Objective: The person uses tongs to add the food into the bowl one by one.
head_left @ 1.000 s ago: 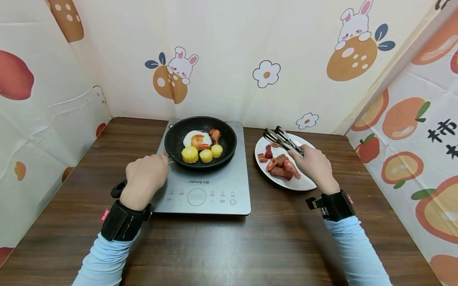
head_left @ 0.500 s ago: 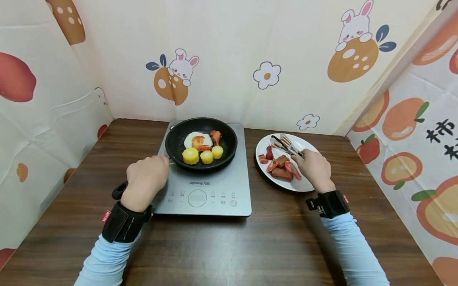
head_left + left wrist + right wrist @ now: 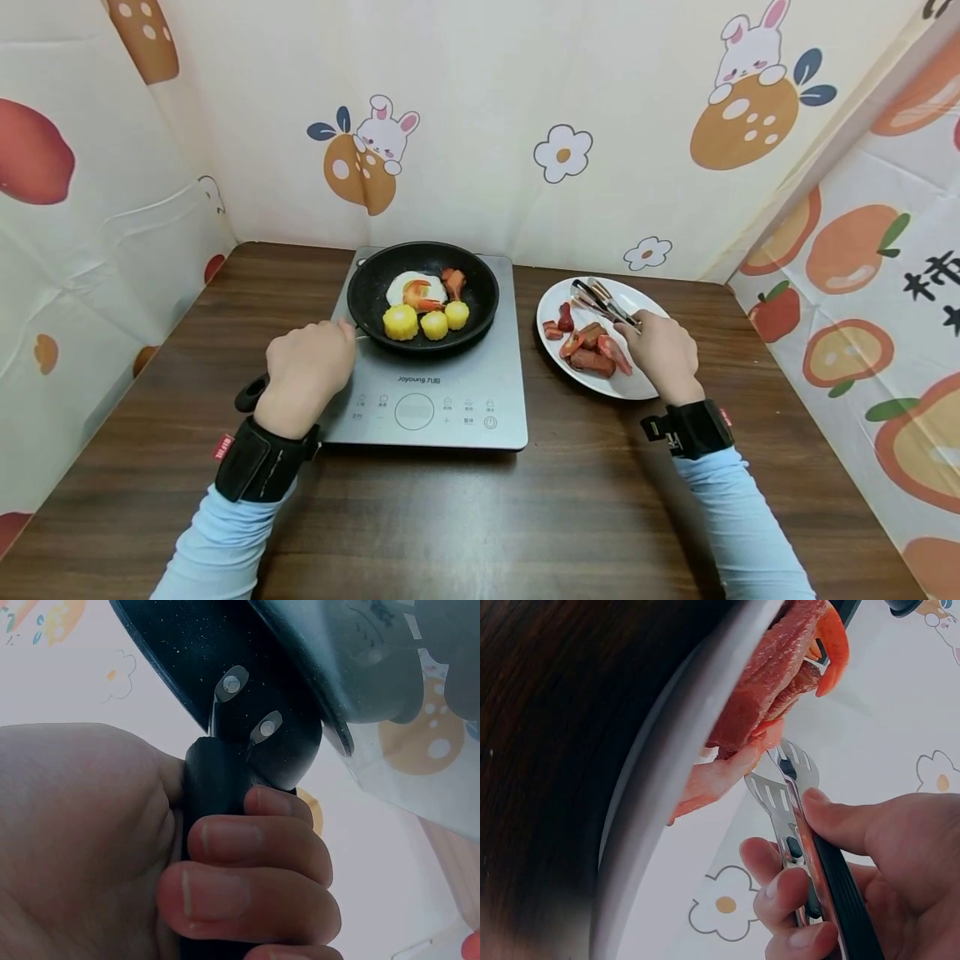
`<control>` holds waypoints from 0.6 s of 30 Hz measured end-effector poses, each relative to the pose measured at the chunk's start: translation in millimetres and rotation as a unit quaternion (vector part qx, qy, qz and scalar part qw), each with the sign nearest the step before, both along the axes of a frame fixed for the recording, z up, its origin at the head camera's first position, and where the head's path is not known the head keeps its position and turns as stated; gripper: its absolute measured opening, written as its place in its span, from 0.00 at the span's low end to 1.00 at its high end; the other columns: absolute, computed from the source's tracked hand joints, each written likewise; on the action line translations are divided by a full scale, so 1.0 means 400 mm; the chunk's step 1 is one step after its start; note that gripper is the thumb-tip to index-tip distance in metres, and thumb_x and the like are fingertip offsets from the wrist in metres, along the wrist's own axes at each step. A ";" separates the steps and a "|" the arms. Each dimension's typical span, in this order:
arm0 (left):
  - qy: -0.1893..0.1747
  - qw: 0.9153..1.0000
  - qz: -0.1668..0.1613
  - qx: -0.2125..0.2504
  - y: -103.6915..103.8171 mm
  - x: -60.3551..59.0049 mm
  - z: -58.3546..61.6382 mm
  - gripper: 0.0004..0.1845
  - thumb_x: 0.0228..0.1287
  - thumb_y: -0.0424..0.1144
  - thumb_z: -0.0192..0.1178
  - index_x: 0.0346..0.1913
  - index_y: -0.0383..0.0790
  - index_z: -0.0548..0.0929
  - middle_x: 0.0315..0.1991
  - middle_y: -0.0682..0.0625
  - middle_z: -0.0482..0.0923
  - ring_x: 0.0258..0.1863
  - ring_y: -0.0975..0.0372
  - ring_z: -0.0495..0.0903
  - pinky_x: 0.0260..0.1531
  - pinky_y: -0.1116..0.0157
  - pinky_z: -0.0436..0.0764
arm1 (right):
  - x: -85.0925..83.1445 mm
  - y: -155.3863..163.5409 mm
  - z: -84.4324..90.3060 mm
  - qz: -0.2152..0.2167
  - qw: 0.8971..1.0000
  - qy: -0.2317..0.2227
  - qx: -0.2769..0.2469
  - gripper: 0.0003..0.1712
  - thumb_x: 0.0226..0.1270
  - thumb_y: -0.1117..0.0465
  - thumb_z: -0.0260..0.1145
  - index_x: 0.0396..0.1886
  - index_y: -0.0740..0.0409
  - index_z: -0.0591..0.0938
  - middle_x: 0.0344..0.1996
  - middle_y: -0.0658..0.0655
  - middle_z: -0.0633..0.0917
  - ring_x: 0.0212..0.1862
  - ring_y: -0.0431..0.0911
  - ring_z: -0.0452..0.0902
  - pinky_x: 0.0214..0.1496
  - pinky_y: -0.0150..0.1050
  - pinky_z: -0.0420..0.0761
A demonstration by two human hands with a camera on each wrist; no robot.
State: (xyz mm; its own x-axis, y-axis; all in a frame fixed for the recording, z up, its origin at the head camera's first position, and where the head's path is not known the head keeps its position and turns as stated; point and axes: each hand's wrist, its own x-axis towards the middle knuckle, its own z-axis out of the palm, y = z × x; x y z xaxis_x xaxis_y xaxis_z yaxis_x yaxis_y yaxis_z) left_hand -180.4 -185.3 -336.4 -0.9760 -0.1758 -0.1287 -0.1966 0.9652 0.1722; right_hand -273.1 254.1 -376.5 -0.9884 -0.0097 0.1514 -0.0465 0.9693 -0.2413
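Observation:
My left hand [image 3: 310, 367] grips the black handle [image 3: 214, 776] of a frying pan [image 3: 363, 293], fingers curled round it in the left wrist view. In the pan lie a fried egg [image 3: 400, 286], a shrimp [image 3: 423, 305], yellow corn pieces [image 3: 401, 322] and a cut sausage [image 3: 454, 283]. My right hand [image 3: 663, 357] holds metal tongs [image 3: 609, 305] with black grips, thumb on one arm and fingers on the other. The slotted tips, a little apart, overlap the far part of a white plate [image 3: 637, 385]. Sausage pieces [image 3: 592, 362] and shrimp [image 3: 615, 353] lie nearer the front of it.
The pan stands on a silver induction cooker [image 3: 480, 400] with touch controls along its front. Brown wooden table [image 3: 420, 525] surrounds it. Printed cloth [image 3: 487, 167] hangs at the back and both sides.
The tongs have come down closer to the plate, and their tips have drawn nearer each other. My right hand has shifted slightly; my left hand keeps its hold on the handle.

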 end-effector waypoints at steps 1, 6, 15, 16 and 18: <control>-0.001 1.000 0.000 0.000 0.000 -0.001 0.000 0.32 0.82 0.45 0.31 0.21 0.34 0.74 0.22 0.39 0.74 0.24 0.47 0.78 0.21 0.56 0.71 | 0.002 0.000 0.001 0.000 1.000 0.003 0.000 0.21 0.75 0.45 0.62 0.47 0.59 0.84 0.32 0.68 0.85 0.29 0.61 0.80 0.21 0.47 0.67; -0.011 1.000 0.001 0.002 0.000 -0.005 0.000 0.32 0.82 0.45 0.29 0.23 0.34 0.75 0.26 0.37 0.76 0.27 0.46 0.80 0.23 0.55 0.72 | 0.010 -0.002 0.006 0.001 1.000 0.013 -0.006 0.21 0.75 0.45 0.62 0.46 0.59 0.84 0.32 0.68 0.85 0.28 0.61 0.80 0.20 0.47 0.67; -0.016 1.000 0.001 0.003 0.000 -0.005 0.003 0.32 0.83 0.45 0.30 0.23 0.34 0.75 0.25 0.38 0.76 0.26 0.48 0.79 0.22 0.55 0.72 | 0.039 -0.023 0.027 0.015 0.999 0.039 -0.006 0.20 0.75 0.44 0.63 0.46 0.57 0.84 0.28 0.64 0.84 0.26 0.58 0.78 0.19 0.44 0.64; -0.017 1.000 0.001 0.002 0.000 -0.005 0.003 0.32 0.83 0.45 0.30 0.23 0.34 0.75 0.25 0.38 0.76 0.26 0.48 0.79 0.22 0.55 0.72 | 0.043 -0.028 0.031 0.017 0.999 0.044 -0.005 0.20 0.75 0.45 0.63 0.46 0.57 0.84 0.27 0.63 0.84 0.25 0.57 0.77 0.19 0.44 0.63; -0.018 1.000 0.002 0.001 0.000 -0.005 0.003 0.32 0.83 0.45 0.30 0.23 0.34 0.75 0.25 0.38 0.76 0.26 0.48 0.78 0.22 0.56 0.72 | 0.052 -0.039 0.041 0.023 0.998 0.052 -0.007 0.19 0.75 0.45 0.63 0.46 0.56 0.84 0.26 0.62 0.83 0.24 0.55 0.76 0.19 0.43 0.62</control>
